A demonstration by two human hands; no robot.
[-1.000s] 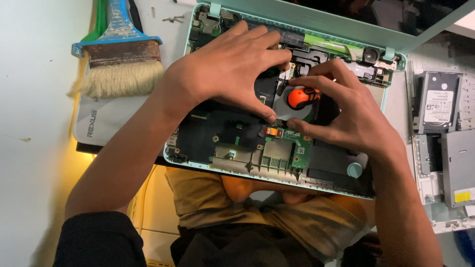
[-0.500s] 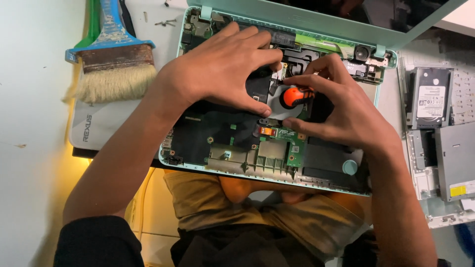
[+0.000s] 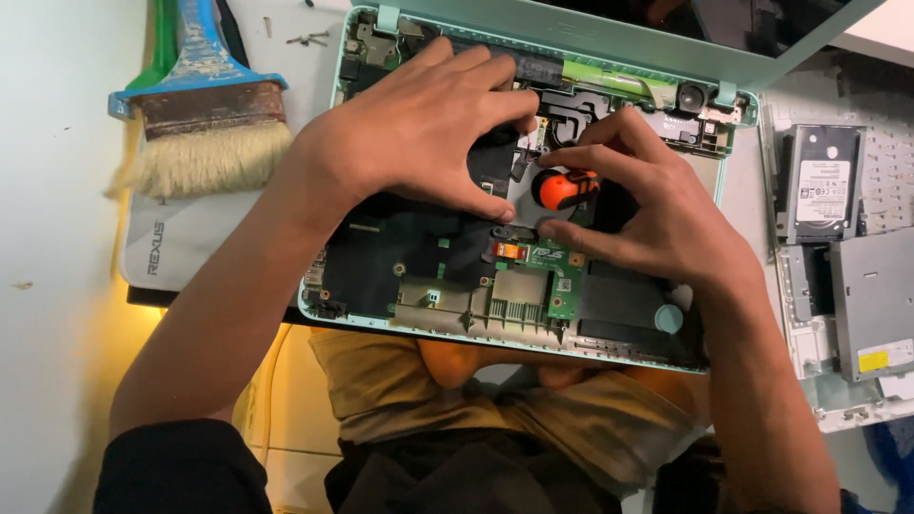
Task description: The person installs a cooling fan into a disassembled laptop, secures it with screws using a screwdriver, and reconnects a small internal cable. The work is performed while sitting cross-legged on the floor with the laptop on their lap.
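An opened mint-green laptop (image 3: pixel 335 114) lies bottom-up before me, its circuit boards and black fan bared. My left hand (image 3: pixel 419 124) rests flat on the black fan area, fingers spread and pressing down. My right hand (image 3: pixel 657 209) pinches a small screwdriver with an orange handle (image 3: pixel 562 187), held upright over the middle of the board beside the left fingertips. A green board section (image 3: pixel 557 266) sits just below the screwdriver.
A wide paintbrush with a blue handle (image 3: pixel 205 133) lies at the upper left on a white flat device (image 3: pixel 176 238). A hard drive (image 3: pixel 819 186) and a grey optical drive (image 3: pixel 871 305) lie at the right. Loose screws (image 3: pixel 309 38) lie near the top.
The view has shifted slightly, so the laptop sits a little higher in frame. Both hands stay on the fan area and the screwdriver remains in the right hand.
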